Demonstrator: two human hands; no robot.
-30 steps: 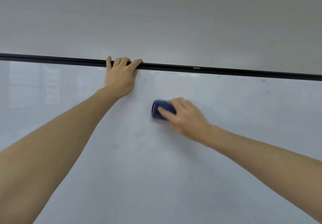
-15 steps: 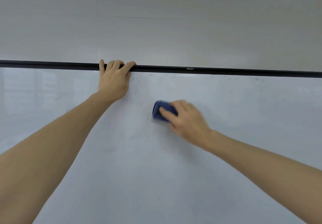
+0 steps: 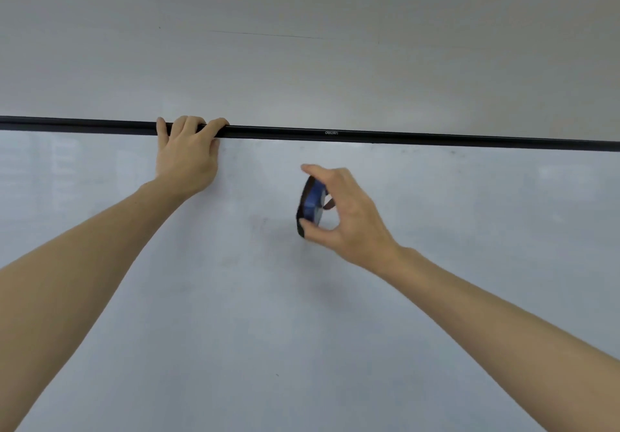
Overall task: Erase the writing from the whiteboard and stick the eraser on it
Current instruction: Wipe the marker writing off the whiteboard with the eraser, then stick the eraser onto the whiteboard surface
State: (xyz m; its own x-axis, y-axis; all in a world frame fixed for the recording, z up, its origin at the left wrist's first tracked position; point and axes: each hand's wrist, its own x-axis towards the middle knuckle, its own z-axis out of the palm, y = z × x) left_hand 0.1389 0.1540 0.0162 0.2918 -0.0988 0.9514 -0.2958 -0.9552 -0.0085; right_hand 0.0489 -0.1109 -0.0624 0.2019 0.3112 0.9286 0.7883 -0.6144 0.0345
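Pinching the eraser (image 3: 310, 204) in my right hand (image 3: 345, 216), left hand (image 3: 186, 159) clamped on the whiteboard (image 3: 235, 297) frame, writing looks erased; sticking remains.

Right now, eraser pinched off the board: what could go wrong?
1. The right hand holds the eraser only by fingertips, turned edge-on; it may slip and drop.
2. Faint smudges remain on the whiteboard; sticking it on now may leave erasing unfinished.
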